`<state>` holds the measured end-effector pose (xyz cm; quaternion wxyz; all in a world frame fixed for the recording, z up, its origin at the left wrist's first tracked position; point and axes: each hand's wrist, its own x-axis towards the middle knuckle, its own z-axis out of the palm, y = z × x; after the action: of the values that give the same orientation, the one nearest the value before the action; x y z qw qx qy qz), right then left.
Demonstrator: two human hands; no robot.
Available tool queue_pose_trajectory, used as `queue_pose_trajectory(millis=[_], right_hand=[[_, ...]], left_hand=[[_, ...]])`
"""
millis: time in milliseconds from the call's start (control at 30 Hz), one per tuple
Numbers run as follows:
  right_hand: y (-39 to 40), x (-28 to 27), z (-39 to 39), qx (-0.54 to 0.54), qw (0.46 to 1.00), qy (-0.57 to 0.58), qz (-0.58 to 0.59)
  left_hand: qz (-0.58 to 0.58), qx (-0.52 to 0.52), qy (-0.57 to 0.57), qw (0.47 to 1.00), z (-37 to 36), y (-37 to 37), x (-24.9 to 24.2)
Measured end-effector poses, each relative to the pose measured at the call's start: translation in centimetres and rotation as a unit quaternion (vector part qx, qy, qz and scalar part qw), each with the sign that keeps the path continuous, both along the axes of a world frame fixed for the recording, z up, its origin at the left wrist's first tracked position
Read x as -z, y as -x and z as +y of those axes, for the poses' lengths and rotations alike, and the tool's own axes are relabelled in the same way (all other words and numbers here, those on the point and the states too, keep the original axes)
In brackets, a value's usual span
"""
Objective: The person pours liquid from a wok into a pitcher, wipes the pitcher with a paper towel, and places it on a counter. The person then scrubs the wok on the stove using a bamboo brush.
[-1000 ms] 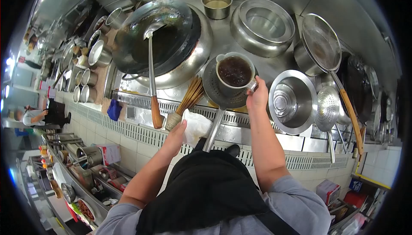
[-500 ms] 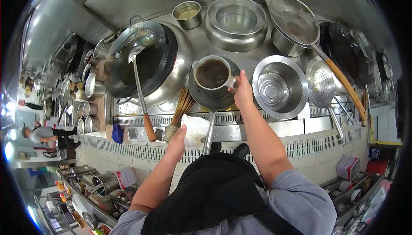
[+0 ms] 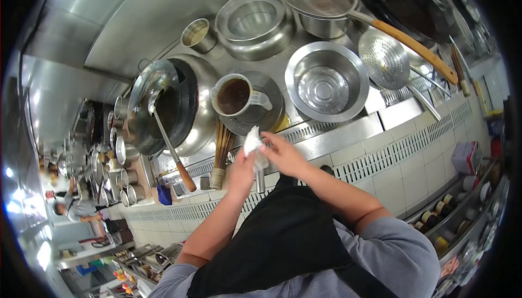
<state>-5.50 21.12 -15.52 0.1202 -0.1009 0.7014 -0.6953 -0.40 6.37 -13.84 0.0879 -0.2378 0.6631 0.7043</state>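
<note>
My left hand (image 3: 240,172) is closed around a bunched white cloth (image 3: 253,141) in front of my apron. The fingers of my right hand (image 3: 280,154) are at the cloth from the other side, pinching its edge. Just beyond my hands, a jug (image 3: 260,100) of dark brown liquid stands upright on a perforated skimmer (image 3: 266,83), its handle pointing right. The skimmer's metal handle (image 3: 260,181) runs toward me beneath the cloth, partly hidden. A bundled bamboo brush (image 3: 219,156) lies beside my left hand.
At left, a wok (image 3: 185,88) holds a ladle (image 3: 170,141) with a wooden handle. A steel basin (image 3: 353,99) stands right of the jug. Farther right are a perforated scoop (image 3: 383,59) and a wooden-handled strainer (image 3: 413,41). Another person (image 3: 81,211) stands far left.
My right hand has let go of the jug's handle and come down to the cloth. The cloth has been gathered up between both hands. The view has turned and shifted.
</note>
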Motion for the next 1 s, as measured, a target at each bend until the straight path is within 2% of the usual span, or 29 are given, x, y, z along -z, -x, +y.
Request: queue_pose_trajectory(millis=[33,67,100,133,167,200,233,300,333,367,433,467,600,667,767,833,933,1000], right_hand=[[-0.8,0.9,-0.4,0.014,0.999,0.051,-0.001],[-0.8,2.0,0.0,0.021,0.998,0.053,-0.002],[-0.6,2.5,0.7,0.040,0.999,-0.008,0.032],[-0.4,3.0,1.4,0.056,0.994,-0.069,0.065],[-0.1,3.5,2.4,0.058,0.994,-0.066,0.064],[0.6,3.2,3.7,0.052,0.995,-0.067,0.057],[1.5,2.4,4.9,0.045,0.995,-0.069,0.051],[4.2,0.3,6.8,0.048,0.994,-0.070,0.067],[5.5,-0.9,6.9,0.083,0.993,-0.052,0.069],[7.3,-2.2,6.9,0.090,0.989,-0.060,0.100],[10.9,-2.6,5.6,0.096,0.972,-0.051,0.210],[12.6,-2.9,4.5,0.099,0.960,-0.052,0.257],[17.9,-2.6,-0.4,0.086,0.958,-0.002,0.272],[18.9,-1.8,-1.7,-0.014,0.972,-0.092,0.213],[16.7,-0.5,-2.0,-0.024,0.957,-0.100,0.271],[15.4,-0.6,-1.4,-0.048,0.961,-0.126,0.240],[14.1,-0.4,-0.8,-0.035,0.919,-0.207,0.334],[13.3,-0.7,-0.5,-0.032,0.898,-0.239,0.367]], left_hand=[[-0.011,0.084,0.062,0.994,1.0,0.3,-0.2],[0.011,0.183,0.112,0.977,2.1,0.5,-0.4],[0.009,0.187,0.115,0.975,2.4,0.4,0.2],[0.058,0.237,0.154,0.957,2.3,0.4,1.2],[0.107,0.285,0.192,0.933,2.3,0.3,1.9],[0.064,0.223,0.091,0.968,2.7,0.6,1.3],[0.064,0.224,0.092,0.968,3.0,1.4,0.8],[-0.002,0.065,0.039,0.997,3.5,4.1,0.1],[0.019,0.005,0.053,0.998,3.7,5.4,0.8],[0.021,0.002,0.054,0.998,3.7,6.8,1.7],[0.102,-0.036,0.184,0.977,4.2,9.4,2.7],[0.103,-0.039,0.184,0.977,4.4,10.3,2.8],[0.109,-0.017,0.190,0.976,4.9,12.6,3.0],[0.114,-0.043,0.204,0.971,4.4,13.2,4.6],[0.121,-0.026,0.258,0.958,3.4,13.2,5.7],[0.146,-0.031,0.251,0.956,4.0,12.8,3.8],[0.101,0.002,0.260,0.960,3.7,12.9,2.6],[0.061,0.078,0.314,0.944,3.3,12.8,2.1]])
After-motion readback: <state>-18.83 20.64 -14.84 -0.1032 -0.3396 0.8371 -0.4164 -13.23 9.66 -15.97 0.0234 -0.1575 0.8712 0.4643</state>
